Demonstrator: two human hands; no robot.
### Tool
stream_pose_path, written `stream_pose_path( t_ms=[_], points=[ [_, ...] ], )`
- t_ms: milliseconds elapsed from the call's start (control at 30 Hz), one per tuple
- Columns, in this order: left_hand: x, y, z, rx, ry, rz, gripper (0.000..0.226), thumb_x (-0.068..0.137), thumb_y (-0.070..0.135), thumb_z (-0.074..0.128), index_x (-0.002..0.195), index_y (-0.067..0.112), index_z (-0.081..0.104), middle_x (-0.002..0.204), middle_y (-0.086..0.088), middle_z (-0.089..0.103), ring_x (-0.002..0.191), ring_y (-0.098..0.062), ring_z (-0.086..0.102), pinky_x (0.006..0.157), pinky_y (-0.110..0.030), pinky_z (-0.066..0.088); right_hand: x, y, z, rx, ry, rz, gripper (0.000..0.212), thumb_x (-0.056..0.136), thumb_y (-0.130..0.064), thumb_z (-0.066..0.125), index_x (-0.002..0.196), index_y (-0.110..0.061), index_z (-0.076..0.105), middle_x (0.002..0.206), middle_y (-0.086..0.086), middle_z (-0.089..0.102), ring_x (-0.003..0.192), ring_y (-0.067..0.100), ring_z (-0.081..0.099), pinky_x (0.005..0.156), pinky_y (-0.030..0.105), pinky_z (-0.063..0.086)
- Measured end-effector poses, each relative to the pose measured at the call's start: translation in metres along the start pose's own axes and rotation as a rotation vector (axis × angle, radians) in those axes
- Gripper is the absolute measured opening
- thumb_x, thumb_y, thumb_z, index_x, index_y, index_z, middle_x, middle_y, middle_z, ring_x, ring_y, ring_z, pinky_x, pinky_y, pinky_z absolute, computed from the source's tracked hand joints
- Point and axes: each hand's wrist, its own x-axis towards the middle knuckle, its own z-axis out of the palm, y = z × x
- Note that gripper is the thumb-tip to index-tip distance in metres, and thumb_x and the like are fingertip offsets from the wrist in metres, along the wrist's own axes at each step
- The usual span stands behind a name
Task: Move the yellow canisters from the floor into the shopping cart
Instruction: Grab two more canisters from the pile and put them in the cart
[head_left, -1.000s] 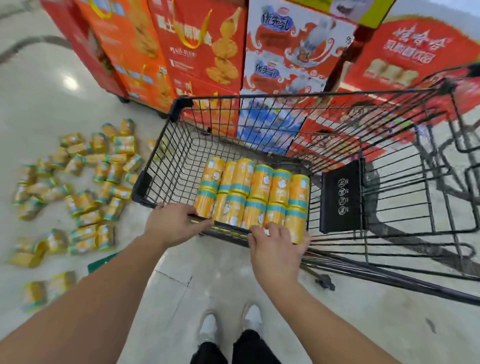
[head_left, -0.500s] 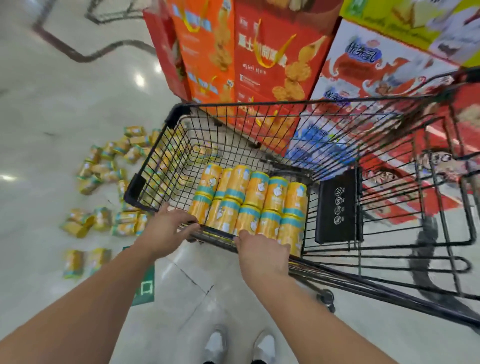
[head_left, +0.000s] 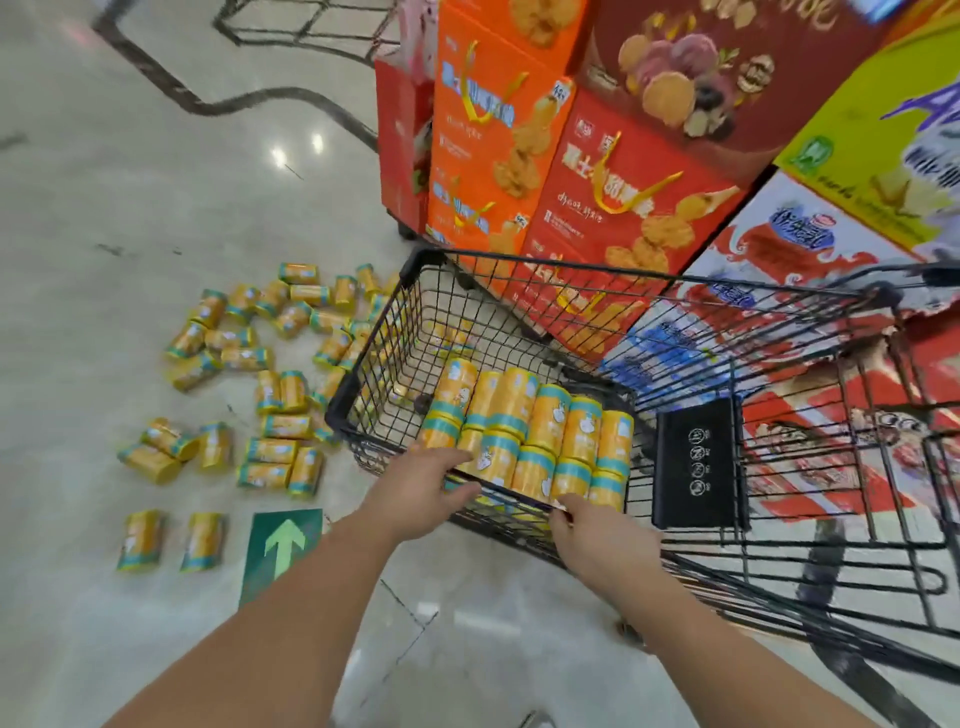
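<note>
A black wire shopping cart (head_left: 337, 415) stands in front of me. Several yellow canisters with teal bands (head_left: 550, 426) lie in two neat rows at the near end of its basket. More yellow canisters (head_left: 280, 395) lie scattered on the floor to the cart's left, some seen through the mesh. My left hand (head_left: 421, 488) grips the cart's near rim, its fingers over the wire beside the canisters. My right hand (head_left: 597, 535) holds the same rim further right, fingers curled over it. Neither hand holds a canister.
Tall stacks of red and orange gift boxes (head_left: 519, 182) rise right behind the cart. A green arrow sticker (head_left: 280, 551) marks the glossy floor by two stray canisters. A black plate (head_left: 696, 462) hangs inside the cart. Another cart's frame (head_left: 311, 26) shows at the top.
Both hands stay on the near rim. The cart has swung relative to me and now sits closer to the box stacks; the floor pile appears nearer the cart's left side.
</note>
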Motion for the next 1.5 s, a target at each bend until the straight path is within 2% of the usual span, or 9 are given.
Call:
stream_pose_path(
  t_ms=[67, 200, 400, 600, 800, 1067, 1233, 1400, 1500],
  points=[
    [-0.012, -0.015, -0.033, -0.095, 0.029, 0.048, 0.052, 0.090, 0.047, 0.059, 0.138, 0.027, 0.051, 0.142, 0.004, 0.051, 0.132, -0.015, 0.044, 0.104, -0.025, 0.035, -0.008, -0.029, -0.012, -0.004, 0.022, 0.046, 0.043, 0.099, -0.051, 0.026, 0.126, -0.031, 0.052, 0.119, 0.004, 0.065, 0.109, 0.029, 0.062, 0.092, 0.042, 0.048],
    [-0.051, -0.067, -0.116, -0.118, 0.175, 0.039, 0.046, 0.091, 0.045, 0.058, 0.134, 0.029, 0.054, 0.135, 0.010, 0.054, 0.124, -0.012, 0.050, 0.094, -0.026, 0.041, -0.021, -0.122, -0.046, 0.048, 0.142, -0.023, 0.045, 0.100, -0.052, 0.031, 0.134, -0.030, 0.051, 0.127, 0.004, 0.063, 0.115, 0.030, 0.059, 0.089, 0.040, 0.047],
    [-0.097, -0.179, -0.206, -0.197, 0.359, -0.262, 0.044, 0.089, 0.047, 0.059, 0.130, 0.031, 0.056, 0.123, 0.008, 0.058, 0.115, -0.012, 0.055, 0.088, -0.028, 0.043, -0.021, -0.292, -0.059, 0.244, 0.307, -0.337, 0.030, 0.096, -0.045, 0.047, 0.116, -0.029, 0.061, 0.111, -0.006, 0.067, 0.105, 0.022, 0.062, 0.074, 0.033, 0.046],
    [-0.113, -0.301, -0.222, -0.286, 0.414, -0.582, 0.043, 0.085, 0.048, 0.063, 0.125, 0.031, 0.058, 0.115, 0.006, 0.062, 0.108, -0.016, 0.059, 0.090, -0.036, 0.049, 0.030, -0.419, 0.004, 0.304, 0.131, -0.527, 0.033, 0.095, -0.047, 0.048, 0.120, -0.029, 0.059, 0.111, -0.008, 0.063, 0.103, 0.017, 0.062, 0.073, 0.031, 0.046],
    [-0.091, -0.433, -0.178, -0.317, 0.397, -0.842, 0.040, 0.086, 0.046, 0.063, 0.121, 0.028, 0.060, 0.117, 0.002, 0.061, 0.106, -0.017, 0.060, 0.089, -0.033, 0.048, 0.116, -0.514, 0.122, 0.361, -0.159, -0.421, 0.042, 0.091, -0.048, 0.054, 0.128, -0.030, 0.048, 0.114, -0.010, 0.059, 0.110, 0.017, 0.058, 0.080, 0.031, 0.045],
    [-0.048, -0.631, -0.039, -0.272, 0.247, -1.022, 0.052, 0.085, 0.039, 0.065, 0.133, 0.026, 0.050, 0.123, -0.005, 0.054, 0.115, -0.026, 0.055, 0.090, -0.037, 0.045, 0.232, -0.580, 0.350, 0.402, -0.396, -0.175, 0.065, 0.090, -0.040, 0.062, 0.144, -0.017, 0.034, 0.138, 0.006, 0.052, 0.122, 0.023, 0.055, 0.093, 0.035, 0.047],
    [-0.015, -0.758, 0.047, -0.259, 0.248, -1.027, 0.066, 0.082, 0.034, 0.067, 0.141, 0.026, 0.038, 0.130, -0.011, 0.046, 0.120, -0.032, 0.050, 0.090, -0.042, 0.044, 0.297, -0.612, 0.494, 0.464, -0.403, 0.025, 0.083, 0.082, -0.043, 0.072, 0.147, -0.014, 0.027, 0.133, 0.010, 0.055, 0.114, 0.028, 0.059, 0.091, 0.037, 0.051],
    [0.004, -0.861, 0.125, -0.286, 0.246, -1.034, 0.090, 0.077, 0.036, 0.072, 0.150, 0.036, 0.018, 0.140, -0.009, 0.035, 0.121, -0.034, 0.049, 0.086, -0.045, 0.047, 0.338, -0.649, 0.598, 0.513, -0.393, 0.115, 0.102, 0.081, -0.042, 0.074, 0.154, -0.019, 0.008, 0.147, 0.013, 0.032, 0.120, 0.033, 0.053, 0.089, 0.036, 0.044],
    [0.018, -0.890, 0.154, -0.336, 0.241, -1.060, 0.096, 0.074, 0.037, 0.072, 0.149, 0.037, 0.012, 0.130, -0.010, 0.043, 0.113, -0.034, 0.053, 0.081, -0.045, 0.047, 0.352, -0.662, 0.635, 0.536, -0.337, 0.128, 0.103, 0.078, -0.042, 0.076, 0.152, -0.024, 0.007, 0.138, 0.011, 0.038, 0.112, 0.032, 0.055, 0.090, 0.041, 0.049]
  ],
)
